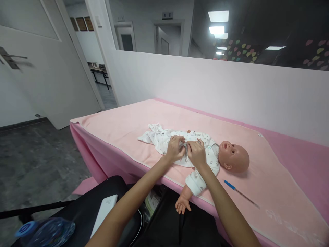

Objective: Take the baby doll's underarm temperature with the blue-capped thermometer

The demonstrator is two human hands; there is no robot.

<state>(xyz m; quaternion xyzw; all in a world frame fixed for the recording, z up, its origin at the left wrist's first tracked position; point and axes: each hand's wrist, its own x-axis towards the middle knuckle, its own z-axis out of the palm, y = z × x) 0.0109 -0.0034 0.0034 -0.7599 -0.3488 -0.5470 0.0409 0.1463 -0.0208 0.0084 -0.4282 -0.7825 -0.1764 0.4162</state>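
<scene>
A baby doll [235, 157] lies on its back on a pink towel [115, 127], its head to the right and one arm hanging over the near edge. It wears a white patterned baby outfit [164, 137]. My left hand [176, 148] pinches the front of the outfit at the doll's middle. Close beside it, my right hand [196, 151] is also closed on the outfit's front, with fingertips nearly meeting the left ones. Whether a snap or an edge of cloth is between the fingertips is too small to tell.
A blue-capped thin pen-like stick [241, 193] lies near the doll's head. At lower left a black chair [110, 192] holds a white flat box [104, 211] and a plastic water bottle [48, 231]. Behind the table stands a white wall [205, 85] with glass above.
</scene>
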